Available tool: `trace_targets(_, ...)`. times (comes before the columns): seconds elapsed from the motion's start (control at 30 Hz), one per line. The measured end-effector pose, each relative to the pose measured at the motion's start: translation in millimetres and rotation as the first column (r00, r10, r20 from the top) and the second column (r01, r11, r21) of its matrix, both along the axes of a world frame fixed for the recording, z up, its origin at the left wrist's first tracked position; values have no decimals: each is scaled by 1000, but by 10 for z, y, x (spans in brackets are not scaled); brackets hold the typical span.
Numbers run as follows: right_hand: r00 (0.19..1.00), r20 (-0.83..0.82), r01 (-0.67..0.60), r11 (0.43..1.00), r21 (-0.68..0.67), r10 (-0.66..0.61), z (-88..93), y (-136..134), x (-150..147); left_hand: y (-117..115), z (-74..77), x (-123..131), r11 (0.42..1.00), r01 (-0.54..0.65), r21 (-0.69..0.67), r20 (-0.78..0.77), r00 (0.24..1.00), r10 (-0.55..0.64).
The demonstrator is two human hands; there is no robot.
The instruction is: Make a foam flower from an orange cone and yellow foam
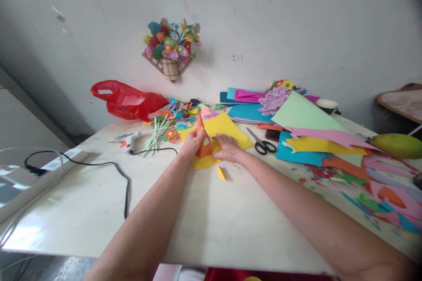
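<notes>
My left hand (191, 142) is closed around an orange cone (205, 145) that looks like craft foam or card, with pale patches on its side. The cone stands tip up on a yellow sheet (227, 125). Flat on the same sheet, just right of the cone, lies my right hand (227, 147), its fingers stretched toward the cone's base. A small curved yellow offcut (221, 173) is on the table in front of the sheet. To the right of my right hand rest scissors (262, 144) with black handles, blades parted.
A white glue gun (132, 142) with a black cord lies left, beside pale green strips (156, 134). Behind is a red plastic bag (128, 101). Coloured sheets (306, 118) and scraps cover the right side. A power strip (62, 162) runs along the left edge.
</notes>
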State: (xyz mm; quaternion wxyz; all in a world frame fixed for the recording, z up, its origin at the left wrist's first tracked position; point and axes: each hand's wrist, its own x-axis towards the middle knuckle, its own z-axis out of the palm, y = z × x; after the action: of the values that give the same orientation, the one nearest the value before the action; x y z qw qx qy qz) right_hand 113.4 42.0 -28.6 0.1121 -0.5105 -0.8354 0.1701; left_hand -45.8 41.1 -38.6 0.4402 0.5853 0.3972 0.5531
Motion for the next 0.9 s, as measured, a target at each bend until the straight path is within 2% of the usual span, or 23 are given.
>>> trace_targets(0.53, 1000, 14, -9, 1000, -21, 9, 39, -29, -20, -20, 34, 9, 997, 66, -48, 11, 998, -65)
trace_targets(0.9, 1000, -15, -12, 998, -66, 11, 61, -15, -1, -23, 29, 16, 998, 51, -36, -11, 999, -52)
